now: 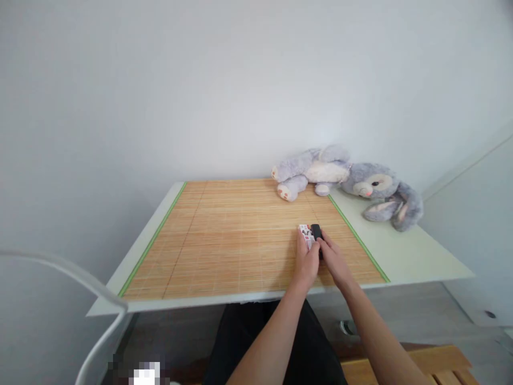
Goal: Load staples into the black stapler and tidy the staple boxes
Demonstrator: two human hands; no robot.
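Note:
My left hand (307,263) is closed around a small white box (306,233) with dark and pink print, near the front right of the bamboo mat (224,240). Against its right side, my right hand (333,260) grips a slim black object (316,231); its rounded far end shows and the rest is under my fingers. Box and black object lie side by side, touching or nearly so. Whether they rest on the mat or are held just above it, I cannot tell.
A grey plush rabbit (328,172) lies on its side along the back right of the white table (417,256), against the wall. At the lower left a white curved tube (96,286) crosses the table's corner. A wooden slatted seat (436,363) is at the lower right.

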